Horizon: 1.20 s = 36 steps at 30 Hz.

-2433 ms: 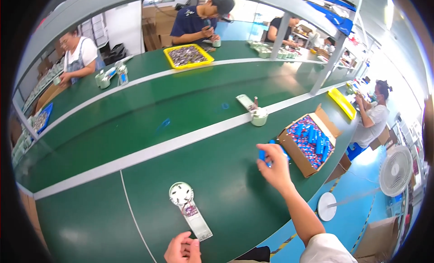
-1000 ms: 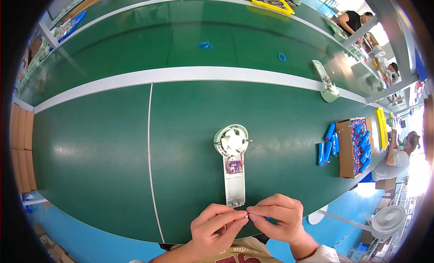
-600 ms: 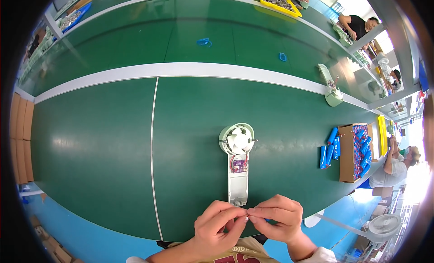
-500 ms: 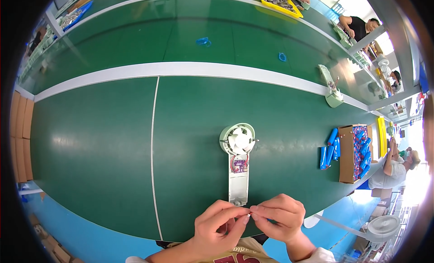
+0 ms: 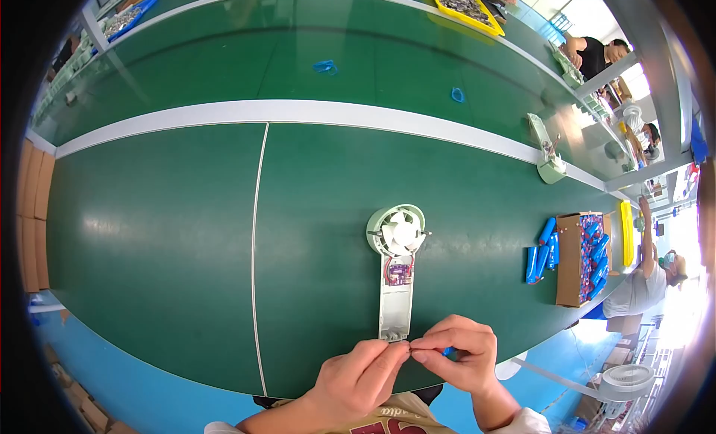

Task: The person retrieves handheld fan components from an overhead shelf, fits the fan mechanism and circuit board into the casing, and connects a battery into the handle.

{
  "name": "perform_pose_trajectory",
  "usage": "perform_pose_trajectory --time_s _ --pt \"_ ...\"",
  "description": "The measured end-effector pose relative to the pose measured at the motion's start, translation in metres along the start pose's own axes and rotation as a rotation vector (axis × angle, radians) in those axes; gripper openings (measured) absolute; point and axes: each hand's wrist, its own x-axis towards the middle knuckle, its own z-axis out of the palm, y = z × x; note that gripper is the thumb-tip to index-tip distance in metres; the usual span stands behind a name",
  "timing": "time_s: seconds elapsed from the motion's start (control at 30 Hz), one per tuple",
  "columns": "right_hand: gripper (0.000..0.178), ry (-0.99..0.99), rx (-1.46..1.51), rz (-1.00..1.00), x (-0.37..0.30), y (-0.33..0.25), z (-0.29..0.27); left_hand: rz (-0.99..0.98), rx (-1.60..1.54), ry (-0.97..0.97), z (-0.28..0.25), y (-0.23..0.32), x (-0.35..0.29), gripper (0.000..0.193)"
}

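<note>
My left hand (image 5: 359, 376) and my right hand (image 5: 461, 353) meet fingertip to fingertip at the near side of the table, each closed in a pinch. What they pinch is too small and covered to name. Something blue (image 5: 448, 351) shows between the fingers of my right hand, mostly hidden. Just beyond my fingertips lies a pale green handheld fan body (image 5: 396, 314), its handle toward me and its inside exposed. A purple circuit board (image 5: 400, 274) with red wires sits in the handle. At the far end is a round head with white fan blades (image 5: 401, 234).
To the right, a cardboard box (image 5: 569, 258) is full of blue cylindrical battery packs, with several more packs (image 5: 542, 258) beside it. Another fan body (image 5: 550, 165) lies at the white divider (image 5: 313, 111). Farther off are a yellow tray (image 5: 466, 8) of small parts and people working.
Blue now shows within my right hand where none showed before. A small white piece seen at my fingertips is now covered. The view has shifted slightly.
</note>
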Motion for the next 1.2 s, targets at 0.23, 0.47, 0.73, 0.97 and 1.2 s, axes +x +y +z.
perform_pose_trajectory --time_s 0.23,0.47,0.73,0.97,1.2 --pt "0.013 0.024 -0.169 -0.137 0.025 0.005 -0.007 -0.055 0.123 -0.035 -0.003 -0.002 0.015 0.033" --pt "0.015 0.063 -0.296 -0.241 0.061 0.032 -0.016 -0.486 -0.083 -0.164 0.016 -0.012 0.006 0.025" --pt "0.016 0.015 -0.398 -0.354 0.068 0.042 -0.014 -0.456 -0.084 -0.111 0.017 -0.016 0.004 0.017" --pt "0.016 -0.016 -0.445 -0.397 0.074 0.041 -0.018 -0.447 -0.084 -0.124 0.017 -0.017 0.004 0.016" --pt "0.017 -0.123 -0.499 -0.476 0.082 0.035 -0.022 -0.422 -0.069 -0.125 0.017 -0.019 0.004 0.017"
